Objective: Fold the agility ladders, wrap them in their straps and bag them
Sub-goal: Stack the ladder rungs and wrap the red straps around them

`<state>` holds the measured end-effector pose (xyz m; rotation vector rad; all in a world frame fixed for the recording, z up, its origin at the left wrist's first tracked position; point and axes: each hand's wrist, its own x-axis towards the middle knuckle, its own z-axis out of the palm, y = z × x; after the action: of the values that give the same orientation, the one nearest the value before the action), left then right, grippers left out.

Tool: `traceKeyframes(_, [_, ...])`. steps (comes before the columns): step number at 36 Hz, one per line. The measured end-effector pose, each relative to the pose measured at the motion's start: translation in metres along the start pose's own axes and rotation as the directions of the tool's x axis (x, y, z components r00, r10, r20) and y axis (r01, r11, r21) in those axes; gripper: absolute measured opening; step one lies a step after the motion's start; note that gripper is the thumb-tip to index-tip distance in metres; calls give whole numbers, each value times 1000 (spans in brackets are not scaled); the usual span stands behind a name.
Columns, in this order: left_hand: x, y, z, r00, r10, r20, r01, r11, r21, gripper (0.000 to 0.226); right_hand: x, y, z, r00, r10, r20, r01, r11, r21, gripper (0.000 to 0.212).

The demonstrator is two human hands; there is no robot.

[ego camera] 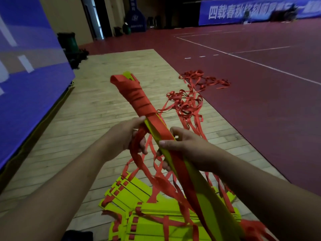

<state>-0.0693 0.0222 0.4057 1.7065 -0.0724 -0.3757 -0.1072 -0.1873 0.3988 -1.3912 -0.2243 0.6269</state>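
I hold a bundle of yellow ladder rungs slanting up and away from me. Red strap is wound tightly around its far half. My left hand is closed on a loose length of red strap beside the bundle, just below the wound part. My right hand grips the bundle around its middle, thumb on top. More red straps hang down from the bundle toward the floor.
Several stacks of yellow rungs with red straps lie on the wooden floor below my hands. Tangled red straps trail to the right onto the red court floor. A blue wall panel stands at left; a green bin is farther back.
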Motion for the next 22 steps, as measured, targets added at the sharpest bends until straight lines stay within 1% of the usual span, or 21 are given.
traceKeyframes(1, [0,-1,4,1000,-11,16,11,1000,-5,38,0,1,1,1000,6,-21,-7,999,-46,20])
traceKeyframes(2, [0,-3,8,1000,-13,21,14,1000,-19,37,-1,2,2,999,4,-45,-10,991,-136,20])
traceKeyframes(4, [2,-6,17,1000,-1,-21,1,1000,-15,42,-1,4,3,997,0,-82,-29,935,-354,24])
traceKeyframes(5, [2,-7,21,998,16,-57,-16,1000,3,43,0,5,3,996,4,-87,-41,901,-432,27])
traceKeyframes(7, [4,-8,27,990,63,-125,-60,998,33,38,0,6,2,996,28,-80,-64,865,-498,36])
traceKeyframes(10, [5,-6,29,975,119,-190,-111,993,49,36,1,6,2,996,42,-82,-76,876,-476,39])
traceKeyframes(12, [6,-4,28,963,144,-227,-139,990,37,38,4,5,3,995,52,-89,-84,904,-419,37])
traceKeyframes(14, [6,-2,27,954,156,-255,-155,988,25,40,7,4,3,994,88,-58,-103,933,-346,34])
traceKeyframes(16, [4,-2,26,953,162,-255,-164,986,11,39,9,3,1,991,133,-2,-127,940,-318,31])
traceKeyframes(18, [3,-4,26,959,158,-237,-162,987,0,38,9,3,0,987,154,43,-135,947,-293,19])
traceKeyframes(20, [3,-5,27,964,149,-219,-154,988,-7,37,9,5,1,988,151,31,-136,948,-289,13])
traceKeyframes(22, [2,-3,27,976,117,-184,-122,992,-14,38,9,7,3,993,113,-29,-116,925,-361,8])
